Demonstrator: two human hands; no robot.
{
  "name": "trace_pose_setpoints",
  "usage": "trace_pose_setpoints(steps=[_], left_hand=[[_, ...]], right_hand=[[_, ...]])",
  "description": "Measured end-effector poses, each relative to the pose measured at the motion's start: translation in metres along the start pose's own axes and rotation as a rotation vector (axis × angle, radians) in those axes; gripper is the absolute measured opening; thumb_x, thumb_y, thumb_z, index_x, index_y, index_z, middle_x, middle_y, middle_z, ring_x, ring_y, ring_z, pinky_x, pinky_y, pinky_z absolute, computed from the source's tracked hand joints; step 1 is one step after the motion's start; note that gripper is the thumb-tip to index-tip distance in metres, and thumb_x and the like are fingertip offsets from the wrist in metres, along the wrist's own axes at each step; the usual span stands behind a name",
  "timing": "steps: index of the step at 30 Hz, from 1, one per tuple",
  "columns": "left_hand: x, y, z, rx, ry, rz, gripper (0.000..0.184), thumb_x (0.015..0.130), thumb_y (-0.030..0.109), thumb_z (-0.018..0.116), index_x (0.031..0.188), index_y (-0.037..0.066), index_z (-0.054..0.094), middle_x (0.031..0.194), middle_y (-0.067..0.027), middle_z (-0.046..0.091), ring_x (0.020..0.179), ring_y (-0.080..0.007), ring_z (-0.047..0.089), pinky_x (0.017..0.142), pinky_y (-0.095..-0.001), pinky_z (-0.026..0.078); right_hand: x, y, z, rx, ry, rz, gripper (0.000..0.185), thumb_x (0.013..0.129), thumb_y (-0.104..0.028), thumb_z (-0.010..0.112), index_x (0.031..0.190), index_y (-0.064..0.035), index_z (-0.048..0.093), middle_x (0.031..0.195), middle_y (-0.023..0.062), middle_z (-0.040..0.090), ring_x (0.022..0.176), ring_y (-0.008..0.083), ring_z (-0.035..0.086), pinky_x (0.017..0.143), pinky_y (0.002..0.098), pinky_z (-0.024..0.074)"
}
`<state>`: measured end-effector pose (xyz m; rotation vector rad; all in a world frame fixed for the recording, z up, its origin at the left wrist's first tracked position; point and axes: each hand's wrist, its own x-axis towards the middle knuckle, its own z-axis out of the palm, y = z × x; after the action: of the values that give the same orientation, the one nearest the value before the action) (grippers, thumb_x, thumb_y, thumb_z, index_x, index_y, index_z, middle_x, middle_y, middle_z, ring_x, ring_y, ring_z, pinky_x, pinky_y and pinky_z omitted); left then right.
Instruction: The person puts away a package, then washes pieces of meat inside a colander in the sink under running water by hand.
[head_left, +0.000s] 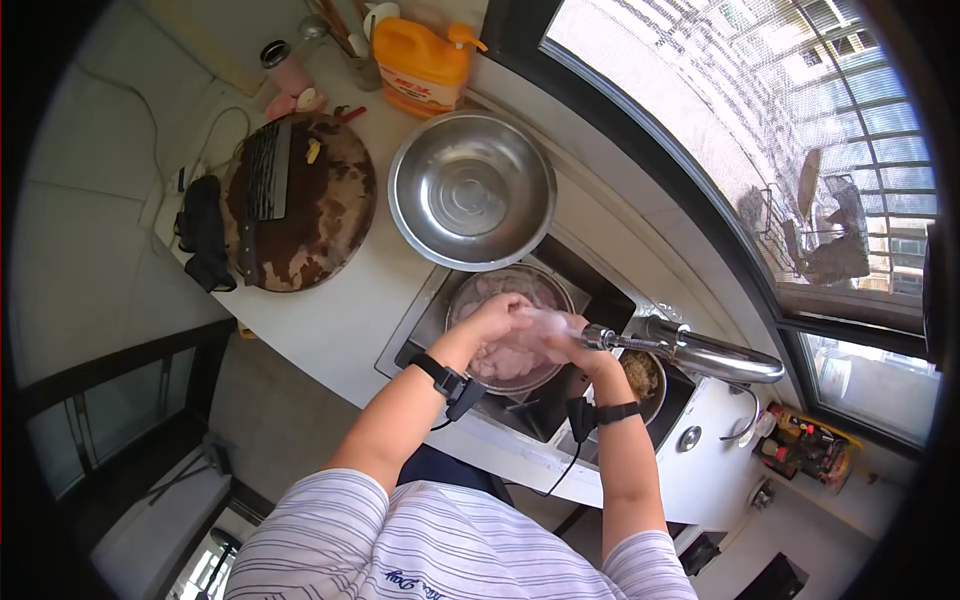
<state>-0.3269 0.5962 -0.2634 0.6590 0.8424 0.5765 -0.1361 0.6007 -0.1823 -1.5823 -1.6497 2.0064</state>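
Note:
Over the sink, my left hand is closed on one end of a pale pink piece of raw meat. My right hand grips its other end, close under the faucet head. The piece is blurred, and its exact cut cannot be made out. Beneath both hands a metal basin sits in the sink, with more pale raw meat in pinkish water. Dark straps with small devices are around both wrists.
A large steel bowl stands behind the sink. To the left lie a round chopping board and a cleaver. An orange detergent jug is at the back. A pot with brownish food sits in the right sink area.

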Motion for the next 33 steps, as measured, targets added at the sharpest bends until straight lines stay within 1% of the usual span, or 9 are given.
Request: trace_pose_setpoints(steps=[5, 7, 11, 13, 17, 19, 24, 26, 33], left_hand=[[-0.002, -0.017, 0.044, -0.371, 0.510, -0.078, 0.023, 0.081, 0.023, 0.059, 0.098, 0.008, 0.058, 0.096, -0.0079, 0.060, 0.089, -0.0191, 0.056, 0.077, -0.0324, 0.047], [-0.011, 0.002, 0.064, -0.806, 0.233, -0.591, 0.027, 0.082, 0.033, 0.054, 0.095, 0.009, 0.059, 0.097, -0.0090, 0.060, 0.092, -0.0204, 0.056, 0.077, -0.0345, 0.047], [0.011, -0.050, 0.060, -0.910, -0.384, -0.073, 0.025, 0.085, 0.033, 0.048, 0.090, 0.010, 0.057, 0.092, -0.0088, 0.060, 0.087, -0.0208, 0.057, 0.073, -0.0311, 0.048], [0.021, -0.061, 0.059, -1.024, -0.064, -0.254, 0.017, 0.082, 0.026, 0.048, 0.078, 0.011, 0.054, 0.074, -0.0050, 0.056, 0.069, -0.0190, 0.055, 0.060, -0.0295, 0.046], [0.068, -0.102, 0.029, -1.117, -0.269, -0.374, 0.009, 0.076, 0.017, 0.053, 0.070, 0.010, 0.052, 0.058, -0.0042, 0.052, 0.050, -0.0181, 0.051, 0.046, -0.0308, 0.044], [0.060, -0.091, 0.026, -0.891, 0.192, -0.314, 0.009, 0.075, 0.016, 0.053, 0.069, 0.010, 0.051, 0.058, -0.0046, 0.052, 0.048, -0.0190, 0.051, 0.044, -0.0311, 0.043], [0.040, -0.086, 0.016, -0.892, 0.211, -0.276, 0.020, 0.078, 0.023, 0.053, 0.090, 0.007, 0.057, 0.084, -0.0109, 0.060, 0.073, -0.0258, 0.058, 0.062, -0.0392, 0.049], [0.014, -0.046, 0.019, -0.751, 0.593, -0.286, 0.020, 0.082, 0.018, 0.048, 0.095, 0.007, 0.058, 0.090, -0.0124, 0.059, 0.084, -0.0270, 0.057, 0.075, -0.0416, 0.048], [0.060, -0.109, -0.034, -0.786, 0.592, -0.340, 0.021, 0.082, 0.011, 0.045, 0.097, 0.016, 0.058, 0.089, -0.0094, 0.057, 0.080, -0.0264, 0.057, 0.071, -0.0444, 0.048]], right_hand=[[0.001, 0.018, 0.026, 0.119, 0.302, -0.423, 0.019, 0.072, -0.008, 0.059, 0.090, -0.0028, 0.058, 0.083, 0.0029, 0.057, 0.075, 0.0106, 0.051, 0.066, 0.0272, 0.0441], [0.001, 0.010, 0.040, 0.098, 0.354, -0.403, 0.016, 0.069, -0.006, 0.059, 0.084, -0.0016, 0.057, 0.078, 0.0037, 0.057, 0.071, 0.0111, 0.052, 0.064, 0.0267, 0.0441], [-0.030, -0.022, 0.062, -0.042, 0.531, -0.153, 0.021, 0.067, -0.009, 0.057, 0.086, -0.0006, 0.060, 0.073, 0.0047, 0.059, 0.070, 0.0127, 0.055, 0.067, 0.0276, 0.0458], [-0.044, -0.027, 0.065, -0.130, 0.524, -0.109, 0.010, 0.066, -0.008, 0.057, 0.073, -0.0012, 0.055, 0.063, 0.0022, 0.053, 0.060, 0.0108, 0.049, 0.057, 0.0260, 0.0421], [-0.075, -0.046, 0.069, -0.093, 0.535, -0.148, 0.007, 0.064, -0.004, 0.058, 0.068, -0.0011, 0.053, 0.057, 0.0063, 0.049, 0.056, 0.0110, 0.044, 0.051, 0.0262, 0.0385], [-0.086, -0.041, 0.070, -0.110, 0.573, -0.148, 0.008, 0.063, -0.003, 0.058, 0.064, -0.0016, 0.050, 0.055, 0.0054, 0.046, 0.054, 0.0104, 0.042, 0.049, 0.0264, 0.0363], [-0.120, -0.042, 0.061, -0.088, 0.688, -0.104, 0.011, 0.060, -0.002, 0.055, 0.061, -0.0020, 0.044, 0.054, 0.0026, 0.040, 0.053, 0.0088, 0.038, 0.048, 0.0244, 0.0327], [-0.133, -0.050, 0.056, -0.027, 0.728, -0.137, 0.010, 0.059, -0.001, 0.054, 0.061, -0.0019, 0.044, 0.055, 0.0017, 0.040, 0.053, 0.0083, 0.037, 0.048, 0.0237, 0.0322], [-0.153, -0.080, 0.052, 0.008, 0.775, -0.173, 0.007, 0.058, -0.001, 0.051, 0.064, -0.0029, 0.050, 0.062, -0.0026, 0.048, 0.060, 0.0046, 0.043, 0.053, 0.0202, 0.0347]])
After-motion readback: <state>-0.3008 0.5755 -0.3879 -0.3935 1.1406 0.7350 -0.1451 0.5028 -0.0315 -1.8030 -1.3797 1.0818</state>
